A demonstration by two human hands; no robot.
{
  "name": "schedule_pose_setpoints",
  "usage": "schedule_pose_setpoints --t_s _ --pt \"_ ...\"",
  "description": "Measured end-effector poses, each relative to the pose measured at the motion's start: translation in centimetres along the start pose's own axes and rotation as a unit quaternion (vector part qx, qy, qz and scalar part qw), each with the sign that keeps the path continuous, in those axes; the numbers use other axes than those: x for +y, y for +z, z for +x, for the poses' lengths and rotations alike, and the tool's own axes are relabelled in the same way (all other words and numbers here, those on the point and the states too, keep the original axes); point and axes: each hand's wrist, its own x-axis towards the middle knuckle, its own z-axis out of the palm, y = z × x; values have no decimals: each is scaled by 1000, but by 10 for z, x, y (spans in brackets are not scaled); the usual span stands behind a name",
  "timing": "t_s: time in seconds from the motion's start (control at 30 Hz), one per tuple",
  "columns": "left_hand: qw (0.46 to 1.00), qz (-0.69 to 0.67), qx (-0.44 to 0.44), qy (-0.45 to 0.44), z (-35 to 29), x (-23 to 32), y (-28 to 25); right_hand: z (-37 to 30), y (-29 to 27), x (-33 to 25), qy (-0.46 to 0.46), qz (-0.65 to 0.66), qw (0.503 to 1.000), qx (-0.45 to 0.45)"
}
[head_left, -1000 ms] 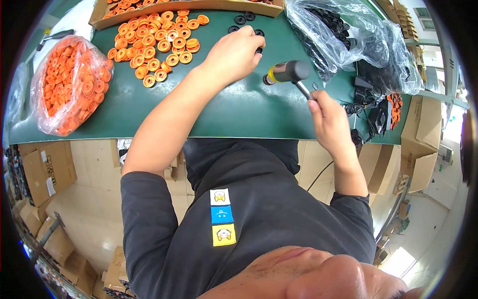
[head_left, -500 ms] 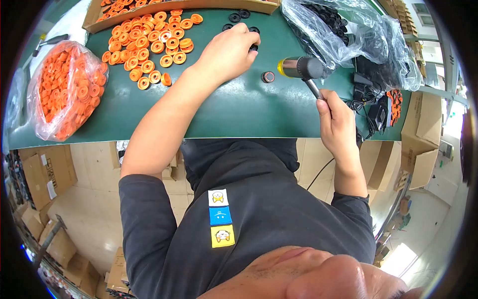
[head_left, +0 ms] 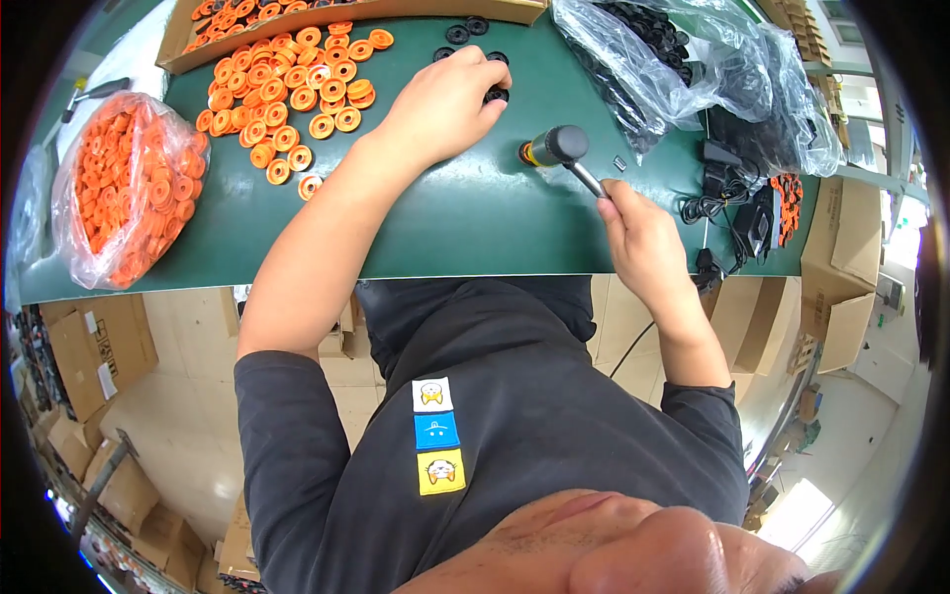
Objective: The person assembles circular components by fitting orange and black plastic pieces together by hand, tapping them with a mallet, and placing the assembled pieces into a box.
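My right hand [head_left: 645, 233] is closed round the handle of a mallet [head_left: 566, 144], which has a black face and a yellow part on its head. The mallet head is over a small dark round piece [head_left: 524, 153] on the green table; I cannot tell if they touch. My left hand [head_left: 445, 104] reaches across the table, fingers curled on a black wheel [head_left: 498, 94], partly hidden by the fingertips. More black wheels [head_left: 457, 36] lie just beyond that hand. Left of it is a loose spread of orange wheels [head_left: 272, 89].
A clear bag of orange wheels [head_left: 129, 188] stands at the left. A cardboard tray [head_left: 346, 16] with orange parts runs along the back. Plastic bags [head_left: 732, 69] with black parts lie at the back right, near black cables and adapters [head_left: 754, 226]. A small dark piece [head_left: 619, 162] lies beyond my right hand.
My right hand has swung the mallet left, bringing its head over the small round piece. My left hand stays at the black wheel. The whole view has shifted slightly.
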Motion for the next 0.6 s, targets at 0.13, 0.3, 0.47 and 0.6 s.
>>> schedule_pose_setpoints --t_s 0.13,0.3,0.47,0.6 --pt "1000 1 7 1 -2 -1 -1 1 -9 1 4 51 999 1" --pt "998 -30 44 29 -3 3 -2 3 -24 -1 36 47 998 28" --pt "985 -53 -29 163 -3 13 -5 -1 -20 3 26 57 998 12" --pt "985 -66 -73 143 -9 20 2 1 -16 2 6 61 998 7"
